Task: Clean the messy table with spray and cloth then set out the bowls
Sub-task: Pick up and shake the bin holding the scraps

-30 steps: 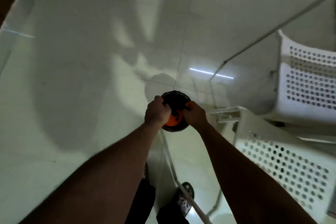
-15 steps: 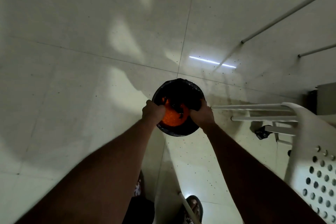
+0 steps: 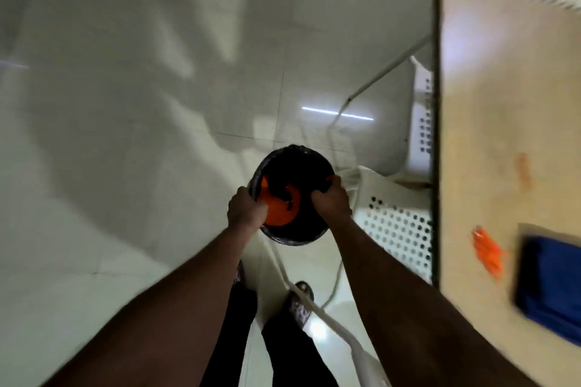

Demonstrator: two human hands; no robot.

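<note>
Pale glossy floor tiles fill most of my feed, with the edge of a tan wooden table running down the right side.

Both hands are on one round black bin, lined with a black bag and held low over the floor, left of the table and apart from it. The left hand has its fingers curled over the near-left rim; the right hand grips the opposite rim the same way. Neither hand has anything else in it. Inside lies a heap of orange waste.

I'd guess the bin is stiff, light plastic, but the liner looks slick and could slide under the fingers. Clamping rim and bag together on opposite sides, as now, seems the safest hold.

On the table I count one folded blue cloth at the near right, one cluster of orange scraps just beside it, and one reddish smear further up. The cloth should be soft and limp, so I'd pinch it at a fold.

Perforated white plastic chairs stand against the table's left edge. I make out two there, and a third piece shows at the top right. No spray bottle and no bowls are in view.
</note>
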